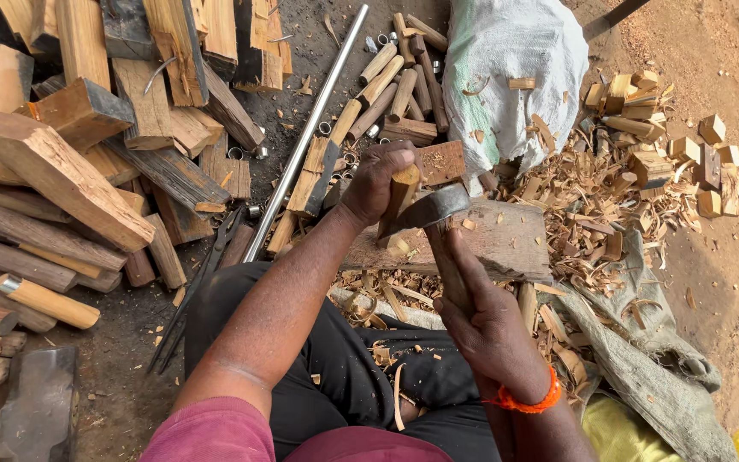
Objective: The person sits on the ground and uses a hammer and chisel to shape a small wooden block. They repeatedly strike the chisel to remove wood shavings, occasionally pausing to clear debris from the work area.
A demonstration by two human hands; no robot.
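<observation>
My left hand (372, 182) grips a short wooden stick (399, 201), held upright on a flat wooden chopping block (506, 235). My right hand (487, 321) is closed around the wooden handle of a hatchet. Its grey metal blade (428, 208) rests against the side of the stick, just below my left fingers. An orange thread band (528, 399) circles my right wrist. Wood shavings lie on my dark trousers and around the block.
Split logs (62, 175) pile up at the left. A long metal rod (305, 137) lies diagonally. Trimmed round sticks (391, 81) and small metal rings lie behind the block. A white sack (515, 64), small wood blocks (652, 158) and shavings lie at the right. Black shears (194, 287) lie by my knee.
</observation>
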